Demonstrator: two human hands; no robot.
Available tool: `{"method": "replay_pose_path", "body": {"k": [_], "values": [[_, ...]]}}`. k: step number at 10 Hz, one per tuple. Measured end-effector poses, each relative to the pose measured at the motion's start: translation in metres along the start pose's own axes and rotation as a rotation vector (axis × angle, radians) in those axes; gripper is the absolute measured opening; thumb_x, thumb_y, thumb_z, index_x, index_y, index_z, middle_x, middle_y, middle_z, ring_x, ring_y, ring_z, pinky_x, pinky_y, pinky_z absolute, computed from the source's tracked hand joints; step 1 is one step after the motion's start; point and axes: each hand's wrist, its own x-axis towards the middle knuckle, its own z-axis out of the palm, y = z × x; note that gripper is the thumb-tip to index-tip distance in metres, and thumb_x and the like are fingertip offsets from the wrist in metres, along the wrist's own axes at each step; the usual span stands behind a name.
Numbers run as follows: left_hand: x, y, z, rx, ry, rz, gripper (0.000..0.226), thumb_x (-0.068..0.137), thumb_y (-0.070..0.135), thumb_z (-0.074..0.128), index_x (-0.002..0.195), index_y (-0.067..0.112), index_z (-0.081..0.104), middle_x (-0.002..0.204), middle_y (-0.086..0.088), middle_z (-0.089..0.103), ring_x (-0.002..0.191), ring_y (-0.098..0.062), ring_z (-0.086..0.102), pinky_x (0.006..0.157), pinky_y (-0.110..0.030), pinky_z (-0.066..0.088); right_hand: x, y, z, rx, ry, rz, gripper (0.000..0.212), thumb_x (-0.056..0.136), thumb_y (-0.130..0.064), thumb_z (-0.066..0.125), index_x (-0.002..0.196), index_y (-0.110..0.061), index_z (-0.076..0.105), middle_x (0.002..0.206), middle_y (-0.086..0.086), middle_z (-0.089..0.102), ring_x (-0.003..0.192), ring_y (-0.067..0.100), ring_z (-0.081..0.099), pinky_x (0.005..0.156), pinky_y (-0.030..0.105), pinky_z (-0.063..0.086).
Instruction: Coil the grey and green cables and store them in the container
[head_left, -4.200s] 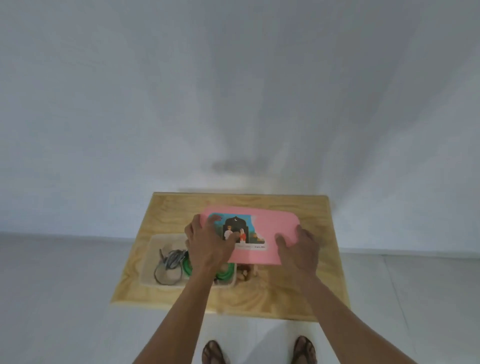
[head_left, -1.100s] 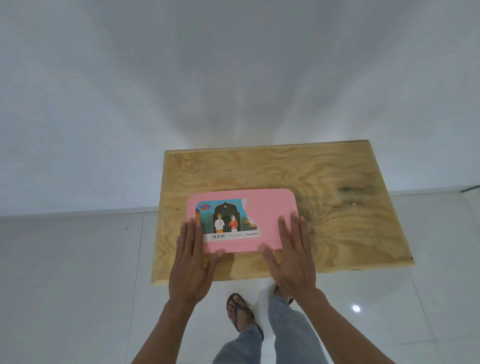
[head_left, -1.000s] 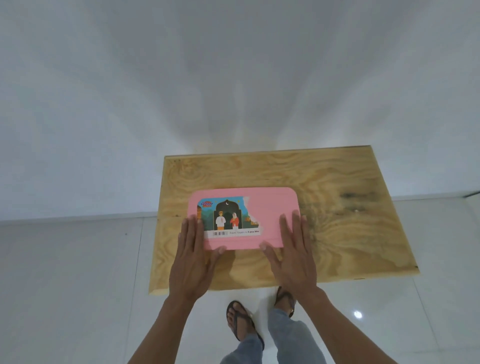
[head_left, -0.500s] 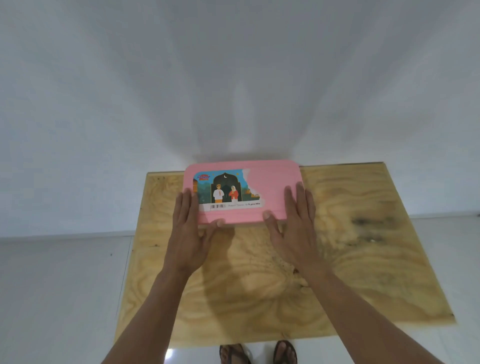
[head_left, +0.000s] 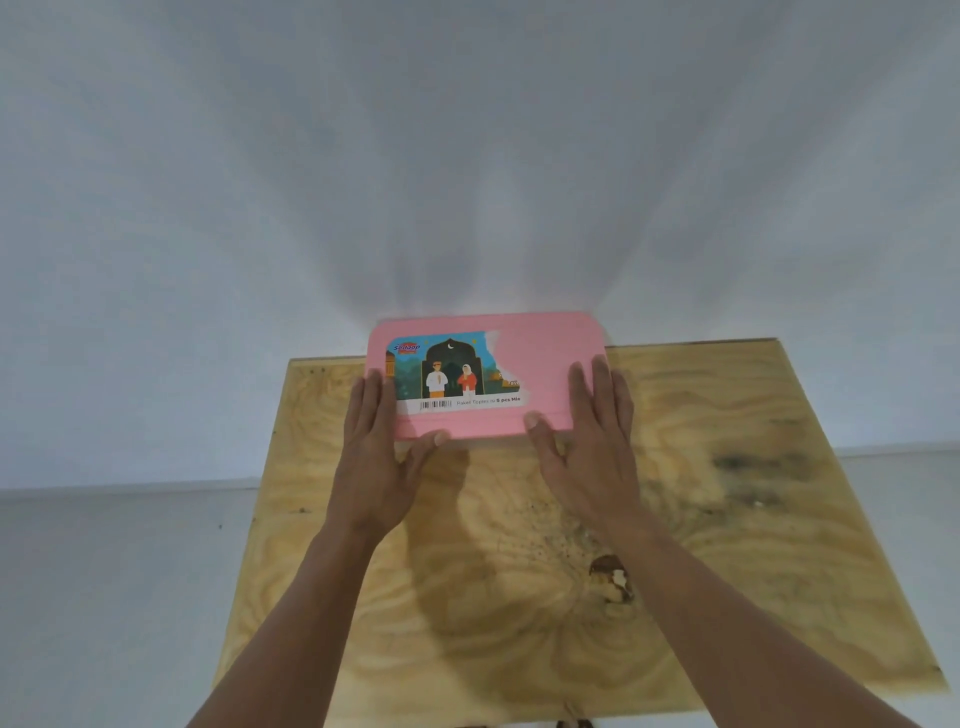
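Observation:
The container (head_left: 543, 358) has its pink lid on, with a colourful sticker on the left half. It stands at the far edge of the wooden table (head_left: 753, 545), up against the wall. The grey and green cables are out of sight under the lid. My left hand (head_left: 371, 457) lies flat on the lid's near left corner, thumb against the front side. On the near right corner, my right hand (head_left: 592, 452) rests the same way, fingers stretched out on the lid.
A white wall (head_left: 467, 156) rises straight behind the table. Pale tiled floor (head_left: 104, 597) shows to the left and right. The plywood top has a dark knot (head_left: 610, 577) near my right forearm.
The lid went onto the container over the cables. Both hands then slid the closed container from the near edge to the far edge by the wall.

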Motion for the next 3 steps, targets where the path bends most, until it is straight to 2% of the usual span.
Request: {"method": "replay_pose_path", "body": {"k": [1, 2, 3], "values": [[0.001, 0.003, -0.004, 0.067, -0.04, -0.028, 0.095, 0.088, 0.06, 0.05, 0.159, 0.008, 0.013, 0.168, -0.003, 0.005, 0.154, -0.014, -0.007, 0.126, -0.044, 0.008, 0.0, -0.003, -0.005, -0.034, -0.059, 0.042, 0.087, 0.09, -0.068, 0.026, 0.159, -0.017, 0.014, 0.168, 0.003, -0.002, 0.154, 0.022, -0.01, 0.124, 0.036, -0.003], [0.005, 0.01, -0.011, 0.175, -0.094, -0.063, 0.095, 0.09, 0.064, 0.049, 0.159, 0.01, 0.013, 0.169, -0.005, 0.006, 0.156, -0.02, -0.003, 0.126, -0.049, 0.006, 0.001, -0.011, -0.015, -0.021, -0.117, 0.11, 0.077, 0.097, -0.06, 0.036, 0.159, -0.022, 0.011, 0.168, -0.002, -0.005, 0.154, 0.019, -0.013, 0.126, 0.043, 0.002], [0.009, 0.014, -0.021, 0.231, -0.134, -0.073, 0.096, 0.086, 0.074, 0.045, 0.158, 0.015, 0.021, 0.167, -0.01, 0.018, 0.155, -0.027, 0.008, 0.123, -0.055, 0.014, 0.0, -0.021, -0.032, 0.012, -0.155, 0.152, 0.073, 0.099, -0.055, 0.039, 0.159, -0.024, 0.01, 0.168, -0.005, -0.004, 0.154, 0.017, -0.011, 0.126, 0.048, 0.009]]}}
